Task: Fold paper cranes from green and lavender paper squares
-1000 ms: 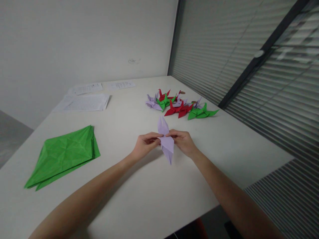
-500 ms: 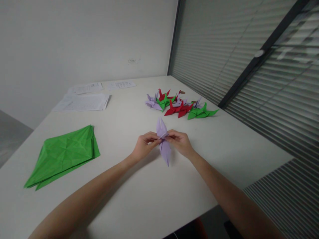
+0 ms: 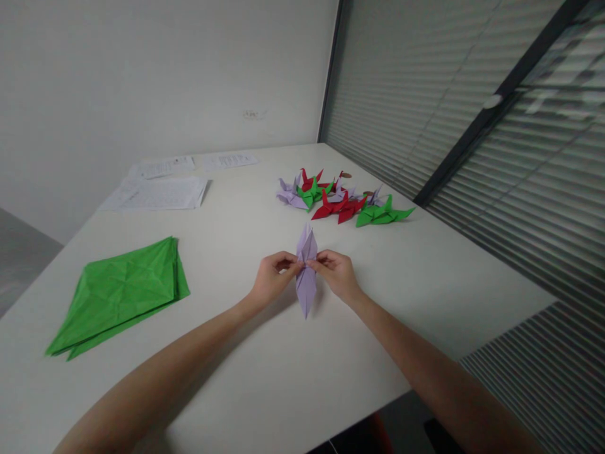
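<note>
Lilac paper (image 3: 306, 290), one, between two hands (image 3: 274, 276) (image 3: 339, 275)

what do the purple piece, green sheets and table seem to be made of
Purple piece: seemingly paper, matte, with sharp creases and thin pointed ends.
Green sheets: likely paper too, matte, with a web of fold lines.
Table: perhaps laminate, smooth and pale, no grain showing; could be painted.
</note>
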`<action>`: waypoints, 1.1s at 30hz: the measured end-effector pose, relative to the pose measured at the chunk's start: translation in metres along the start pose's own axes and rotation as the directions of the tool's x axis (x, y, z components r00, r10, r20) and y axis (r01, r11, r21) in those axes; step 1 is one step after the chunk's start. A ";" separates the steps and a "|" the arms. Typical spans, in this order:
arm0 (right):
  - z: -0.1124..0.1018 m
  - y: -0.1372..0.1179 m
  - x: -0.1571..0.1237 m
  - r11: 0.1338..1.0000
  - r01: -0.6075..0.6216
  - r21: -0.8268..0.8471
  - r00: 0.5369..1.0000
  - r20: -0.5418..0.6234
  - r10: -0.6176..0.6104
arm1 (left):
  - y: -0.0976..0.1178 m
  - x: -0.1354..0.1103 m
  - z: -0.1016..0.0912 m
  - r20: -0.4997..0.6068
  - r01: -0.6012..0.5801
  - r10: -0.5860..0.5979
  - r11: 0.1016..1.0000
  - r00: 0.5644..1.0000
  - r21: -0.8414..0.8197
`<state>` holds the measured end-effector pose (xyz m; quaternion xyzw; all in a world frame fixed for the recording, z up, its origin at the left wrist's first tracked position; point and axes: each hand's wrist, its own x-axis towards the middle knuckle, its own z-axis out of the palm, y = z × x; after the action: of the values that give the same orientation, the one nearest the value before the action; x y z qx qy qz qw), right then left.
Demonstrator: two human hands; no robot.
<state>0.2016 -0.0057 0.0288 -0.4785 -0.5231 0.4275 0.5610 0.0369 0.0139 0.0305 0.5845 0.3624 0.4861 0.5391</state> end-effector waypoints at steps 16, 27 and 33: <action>0.000 0.007 -0.001 0.999 0.011 -0.039 1.000 -0.020 -0.012 | 0.003 -0.001 0.001 -0.056 0.041 -0.043 0.999 0.998 -0.026; 0.003 0.003 0.000 0.991 -0.017 0.134 0.999 -0.045 0.023 | 0.005 -0.003 0.003 -0.045 0.048 -0.054 0.991 0.998 -0.127; 0.001 0.004 0.002 0.989 -0.045 0.139 0.999 0.021 0.043 | 0.005 -0.001 0.002 0.008 0.136 -0.137 0.975 0.991 -0.177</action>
<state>0.2006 -0.0033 0.0252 -0.4457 -0.4864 0.4796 0.5786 0.0383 0.0113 0.0356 0.5070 0.3583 0.4796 0.6201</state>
